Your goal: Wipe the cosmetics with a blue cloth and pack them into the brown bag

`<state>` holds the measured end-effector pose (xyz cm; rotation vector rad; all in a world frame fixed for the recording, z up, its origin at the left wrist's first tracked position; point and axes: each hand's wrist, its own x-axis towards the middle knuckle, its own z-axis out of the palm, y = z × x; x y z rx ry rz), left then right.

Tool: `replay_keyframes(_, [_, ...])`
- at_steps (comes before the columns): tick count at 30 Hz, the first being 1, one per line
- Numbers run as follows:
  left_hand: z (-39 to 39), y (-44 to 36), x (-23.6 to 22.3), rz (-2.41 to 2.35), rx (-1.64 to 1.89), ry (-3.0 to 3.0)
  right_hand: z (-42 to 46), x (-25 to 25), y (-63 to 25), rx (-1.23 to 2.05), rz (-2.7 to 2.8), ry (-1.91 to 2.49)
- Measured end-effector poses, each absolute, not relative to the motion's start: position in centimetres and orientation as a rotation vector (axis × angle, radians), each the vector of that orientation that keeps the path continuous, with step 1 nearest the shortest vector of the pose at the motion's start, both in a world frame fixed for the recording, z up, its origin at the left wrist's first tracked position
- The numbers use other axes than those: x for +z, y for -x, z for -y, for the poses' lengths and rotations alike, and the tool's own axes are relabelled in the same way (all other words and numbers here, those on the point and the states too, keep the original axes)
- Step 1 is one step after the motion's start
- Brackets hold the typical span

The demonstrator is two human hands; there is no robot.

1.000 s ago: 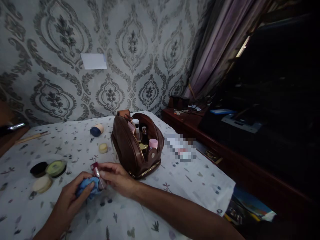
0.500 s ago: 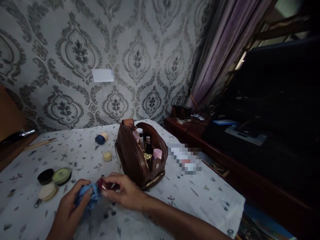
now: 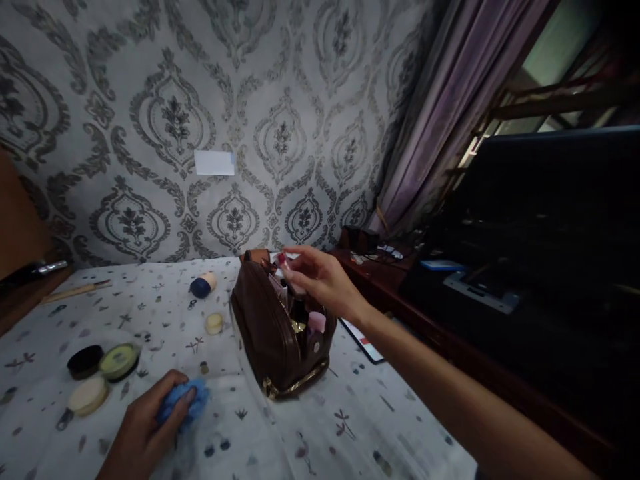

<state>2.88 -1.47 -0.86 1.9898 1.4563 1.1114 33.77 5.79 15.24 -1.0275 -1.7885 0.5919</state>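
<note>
My left hand [image 3: 150, 420] is closed round a crumpled blue cloth [image 3: 187, 403], low over the tabletop. Over the open brown makeup bag [image 3: 263, 327], my right hand [image 3: 320, 279] pinches a small red cosmetic item [image 3: 282, 259] between thumb and fingertips; its exact kind is too small to make out. Upright inside the bag are several cosmetics, among them a container with a pink cap [image 3: 317, 322] and a dark bottle [image 3: 299, 311]. The hand partly hides the bag's contents.
Left of the bag lie a small round cream-coloured piece [image 3: 214, 323], a dark blue-and-beige container [image 3: 203, 285], a green compact [image 3: 119, 361] with a black lid [image 3: 85, 361], and a cream disc [image 3: 89, 396]. A brush [image 3: 75, 292] lies far left. Right of the bag is a phone [image 3: 367, 343].
My right hand has moved up and right from the blue cloth to above the bag, carrying the small red item. My left hand keeps the cloth in nearly the same place.
</note>
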Motion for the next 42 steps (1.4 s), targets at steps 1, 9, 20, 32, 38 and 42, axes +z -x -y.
replay_keyframes(1, [1.3, -2.8, -1.1, -1.444, 1.081, -2.009, -6.5, 15.6, -34.5, 0.439, 1.871, 1.144])
replay_keyframes(9, [1.5, -3.3, -1.0, -1.275, 1.024, -2.207, -8.0, 16.4, -35.3, -0.351, 2.425, 1.770])
replay_keyframes(20, [1.7, -3.6, -1.1, -1.213, 1.086, -2.316, -10.0, 15.9, -34.6, -0.379, 2.634, 1.871])
replay_keyframes(32, [1.6, -3.2, -1.6, -1.208, 1.046, -2.409, -11.8, 18.0, -33.5, -0.034, 2.976, 1.880])
replay_keyframes(38, [1.4, -3.2, -1.9, -1.156, 1.091, -2.449, -13.1, 18.6, -33.3, 0.233, 3.110, 1.934])
replay_keyframes(42, [1.5, -3.3, -1.8, -1.149, 1.100, -2.463, -14.0, 18.1, -33.6, 0.335, 3.147, 2.021])
